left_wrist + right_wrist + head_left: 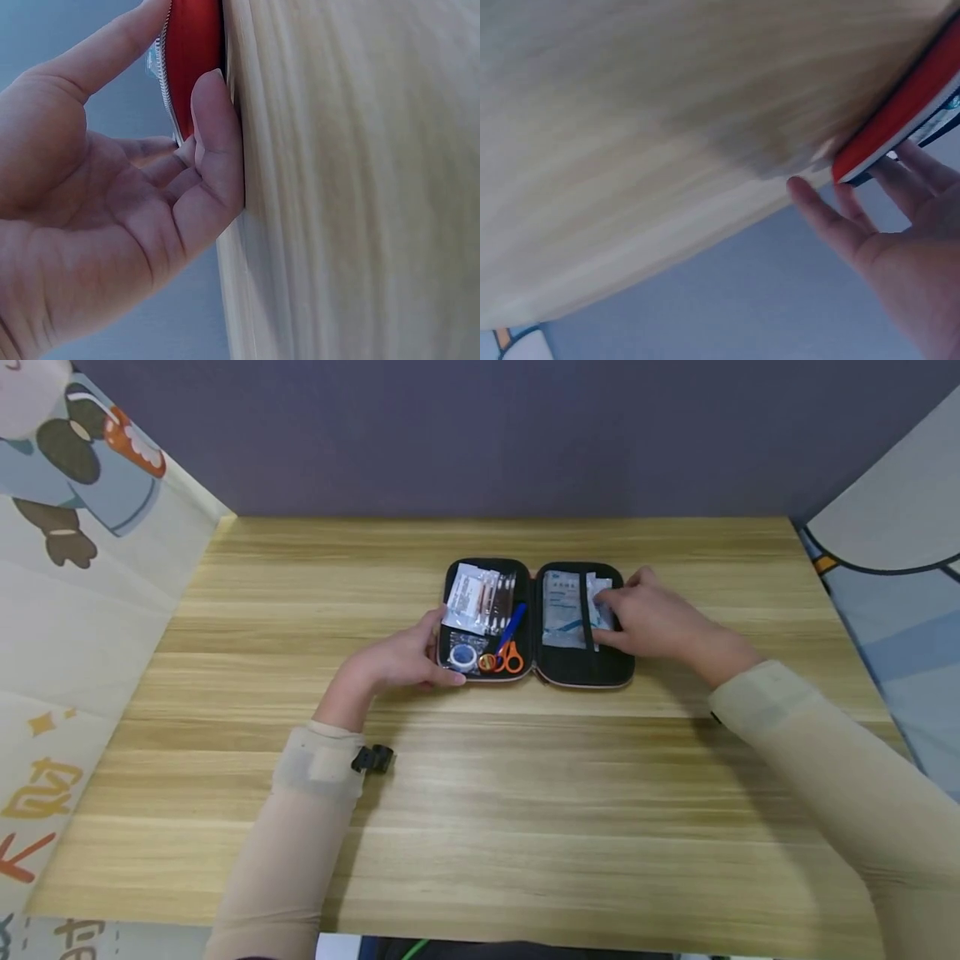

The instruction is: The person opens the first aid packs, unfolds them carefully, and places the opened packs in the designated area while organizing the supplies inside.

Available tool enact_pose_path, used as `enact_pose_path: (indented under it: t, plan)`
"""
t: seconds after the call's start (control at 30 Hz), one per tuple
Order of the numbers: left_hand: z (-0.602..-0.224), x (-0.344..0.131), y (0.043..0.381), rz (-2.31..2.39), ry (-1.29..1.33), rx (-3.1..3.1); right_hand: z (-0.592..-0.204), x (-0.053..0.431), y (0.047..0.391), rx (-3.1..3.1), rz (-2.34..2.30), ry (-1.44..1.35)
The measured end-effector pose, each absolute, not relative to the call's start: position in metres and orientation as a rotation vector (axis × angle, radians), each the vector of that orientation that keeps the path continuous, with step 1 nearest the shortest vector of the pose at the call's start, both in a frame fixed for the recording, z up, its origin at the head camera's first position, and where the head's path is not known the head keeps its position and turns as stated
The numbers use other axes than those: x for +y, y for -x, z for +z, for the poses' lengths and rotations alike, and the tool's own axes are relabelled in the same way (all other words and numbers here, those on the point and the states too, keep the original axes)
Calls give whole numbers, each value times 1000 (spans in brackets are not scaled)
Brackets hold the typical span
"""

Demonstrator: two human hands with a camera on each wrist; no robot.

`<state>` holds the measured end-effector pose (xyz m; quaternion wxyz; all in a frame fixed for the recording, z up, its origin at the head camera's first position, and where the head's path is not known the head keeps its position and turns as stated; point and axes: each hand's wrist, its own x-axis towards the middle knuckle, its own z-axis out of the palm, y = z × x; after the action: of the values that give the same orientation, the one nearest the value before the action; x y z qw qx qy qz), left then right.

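Note:
An unzipped first-aid case (577,670), black inside with a red outer shell (196,56), lies spread flat on the table. My left hand (401,658) holds the left half by its outer edge, thumb and fingers around the zipped rim. Over the right half's outer edge reaches my right hand (660,618), its spread fingertips touching a narrow white packet (597,587). Next to that packet, a larger pale packet (561,610) sits under a black elastic strap (586,610). The right wrist view shows the little finger (814,202) extended outside the shell.
In the left half are white packets (467,597), cotton swabs (501,603), a blue tool (512,627), orange-handled scissors (513,658) and a bagged white-and-blue roll (462,657). Wooden table (480,793) surrounds the case; a dark panel (480,435) stands behind.

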<state>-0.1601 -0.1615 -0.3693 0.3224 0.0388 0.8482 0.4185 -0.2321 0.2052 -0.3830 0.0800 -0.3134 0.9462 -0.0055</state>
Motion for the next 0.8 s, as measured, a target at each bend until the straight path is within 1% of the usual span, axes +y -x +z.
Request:
enact_pose_path:
  t: [0.1,0.53,0.8]
  plan:
    - [-368,-162,159,1104,-93,2226,-382,202,231,2821,39,993]
    - [-368,-161,160,1091,-114,2224,-379,198,229,2834,73,928]
    - [-367,-161,159,1104,-110,2214,-373,200,229,2742,77,1007]
